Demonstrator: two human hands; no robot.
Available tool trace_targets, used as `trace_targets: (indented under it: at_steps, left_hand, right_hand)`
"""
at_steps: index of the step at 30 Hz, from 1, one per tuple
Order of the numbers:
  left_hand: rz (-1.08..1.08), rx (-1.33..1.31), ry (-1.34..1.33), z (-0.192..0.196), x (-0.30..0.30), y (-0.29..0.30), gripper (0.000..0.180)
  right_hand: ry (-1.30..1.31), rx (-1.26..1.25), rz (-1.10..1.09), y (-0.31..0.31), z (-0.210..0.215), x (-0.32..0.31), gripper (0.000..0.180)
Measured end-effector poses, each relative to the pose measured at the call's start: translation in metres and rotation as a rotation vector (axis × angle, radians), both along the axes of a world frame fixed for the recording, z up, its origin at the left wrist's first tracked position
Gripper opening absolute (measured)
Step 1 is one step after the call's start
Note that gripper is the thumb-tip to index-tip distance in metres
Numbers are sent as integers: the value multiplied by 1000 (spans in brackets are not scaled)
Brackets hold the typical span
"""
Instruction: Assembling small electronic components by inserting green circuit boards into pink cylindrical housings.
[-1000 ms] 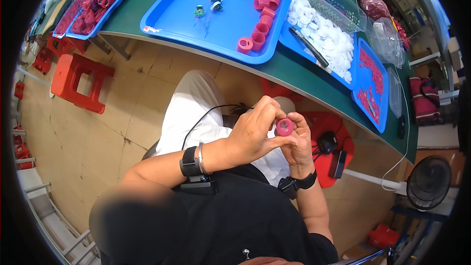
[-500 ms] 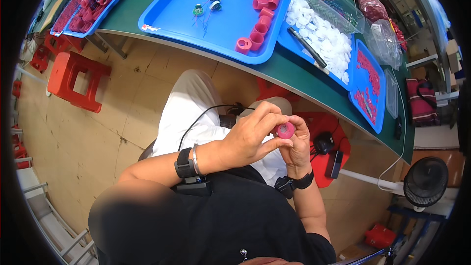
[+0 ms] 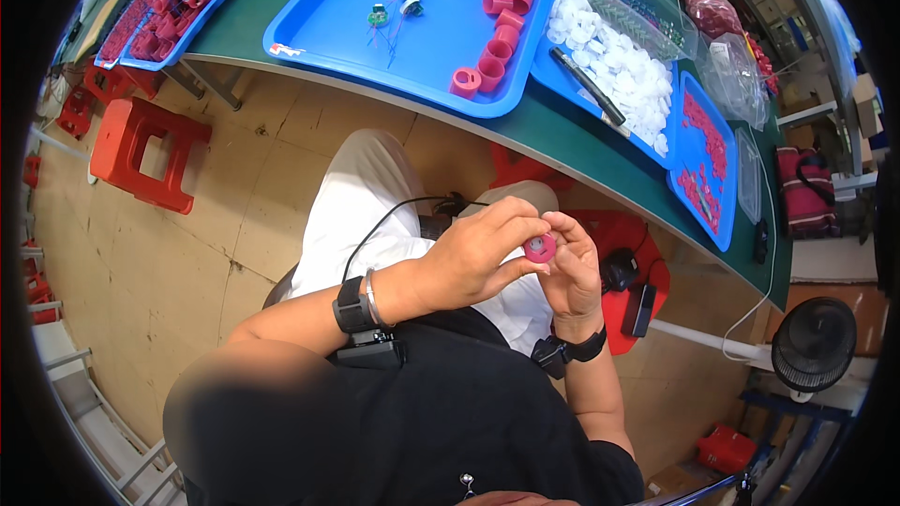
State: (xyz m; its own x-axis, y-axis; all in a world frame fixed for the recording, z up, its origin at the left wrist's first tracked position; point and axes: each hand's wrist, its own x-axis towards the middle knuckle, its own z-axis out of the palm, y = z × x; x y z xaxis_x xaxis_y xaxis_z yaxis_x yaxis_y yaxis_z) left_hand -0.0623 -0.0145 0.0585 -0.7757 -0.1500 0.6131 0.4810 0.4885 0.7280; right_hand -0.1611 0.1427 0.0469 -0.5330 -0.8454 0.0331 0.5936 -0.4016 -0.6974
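Here both hands meet over the person's lap, below the near edge of the green table (image 3: 600, 145). The left hand (image 3: 478, 258) and the right hand (image 3: 572, 272) share one small red round part (image 3: 540, 246), which sits between them. The left thumb and forefinger are closed on its rim, and the right fingertips press on it from the other side, so both hands are clamped on the same piece. It looks to me that the part is held near the body and turned toward the face because it is small and the fingers need fine control; this is only my judgement.

On the table, above the hands, lies a large blue tray (image 3: 319, 28). Along its right side stands a row of red rings (image 3: 492, 37), and one ring is close to the tray's near edge. In the middle of this tray are small green circuit pieces with thin wires (image 3: 394, 9). Right of this tray, a second tray holds a heap of white discs (image 3: 609, 56) with a black pen-like tool (image 3: 586, 84) lying over them. Further right on the table is a tray with small red bits (image 3: 703, 150). Left of the table, on the floor, stands a red stool (image 3: 141, 150).
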Motion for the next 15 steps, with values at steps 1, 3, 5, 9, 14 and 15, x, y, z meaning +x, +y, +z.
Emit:
trace_targets:
  at_steps: [1, 3, 5, 9, 14, 15]
  left_hand:
    - [-23, -6, -2, 0, -1, 0, 46]
    - [-18, -9, 3, -2, -3, 1, 44]
    - [-13, -12, 9, -4, -5, 1, 43]
    - [-17, 32, -5, -7, -7, 1, 41]
    - [-3, 57, -44, -8, -9, 0, 39]
    - [-18, 53, -34, -8, -9, 0, 39]
  right_hand:
    - [-1, 1, -1, 1, -2, 1, 36]
    - [-22, 42, -36, 1, -4, 2, 38]
    - [-37, 31, -39, 0, -2, 3, 39]
    - [-86, 26, -52, -4, -1, 5, 41]
    - [-124, 93, -50, -3, -6, 2, 41]
    - [-131, 101, -48, -2, -6, 3, 41]
